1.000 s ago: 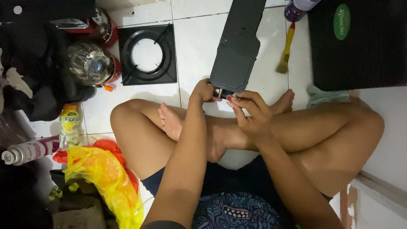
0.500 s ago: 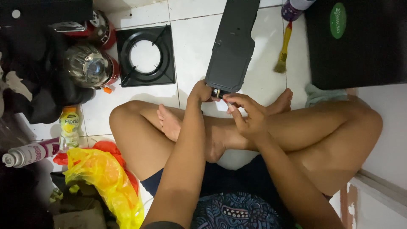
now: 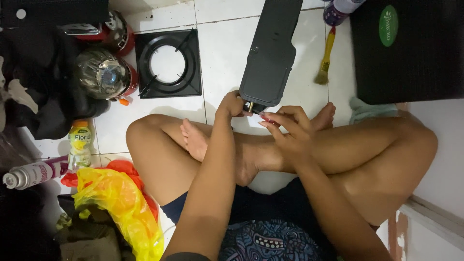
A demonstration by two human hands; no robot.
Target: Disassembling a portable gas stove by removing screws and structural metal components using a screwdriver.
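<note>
I see the left hand (image 3: 231,104) pinching the near end of a long dark grey panel (image 3: 270,53), which lies on the white tiled floor (image 3: 222,63) and runs off toward one o'clock; the right hand (image 3: 287,126) has its fingers (image 3: 267,117) drawn together on a small part at that same end, though I cannot tell what it is; at eleven o'clock sits a black burner grate (image 3: 167,64); at one o'clock, a yellow-handled brush (image 3: 325,58).
</note>
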